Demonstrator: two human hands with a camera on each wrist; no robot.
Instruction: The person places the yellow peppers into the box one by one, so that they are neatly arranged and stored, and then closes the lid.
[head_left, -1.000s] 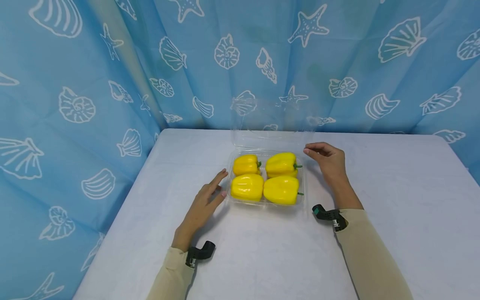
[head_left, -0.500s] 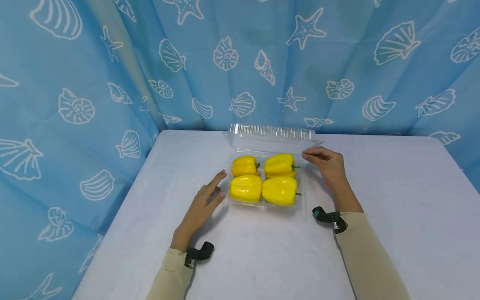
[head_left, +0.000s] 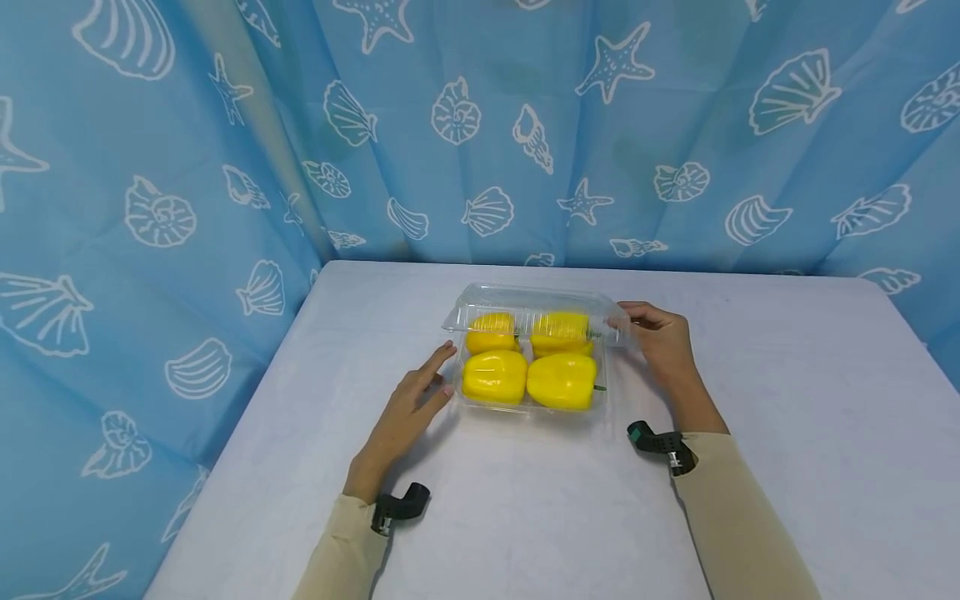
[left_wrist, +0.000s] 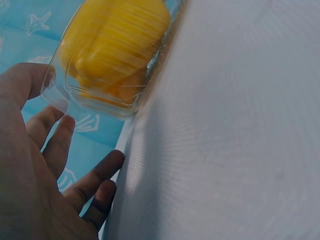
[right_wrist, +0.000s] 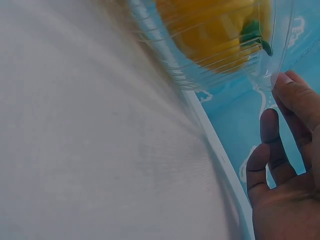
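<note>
Several yellow bell peppers (head_left: 494,377) with green stems sit in a clear plastic clamshell box (head_left: 525,409) on the table. Its hinged lid (head_left: 536,295) slants over the back row of peppers, with the front row uncovered. At the box's right side, my right hand (head_left: 663,340) pinches the lid's corner between thumb and forefinger. In the right wrist view its other fingers are loosely bent. My left hand (head_left: 401,412) rests its spread, fairly straight fingers against the box's left side. The left wrist view shows thumb (left_wrist: 37,77) and fingertips at the clear rim.
A white cloth covers the table (head_left: 525,517). Behind it and along the left hangs a blue curtain (head_left: 420,167) with white shells and starfish. Each wrist bears a small black camera (head_left: 656,446).
The lid has swung forward and down from upright behind the box to over the back peppers. My right hand shifts slightly downward with it, while the left hand keeps its place.
</note>
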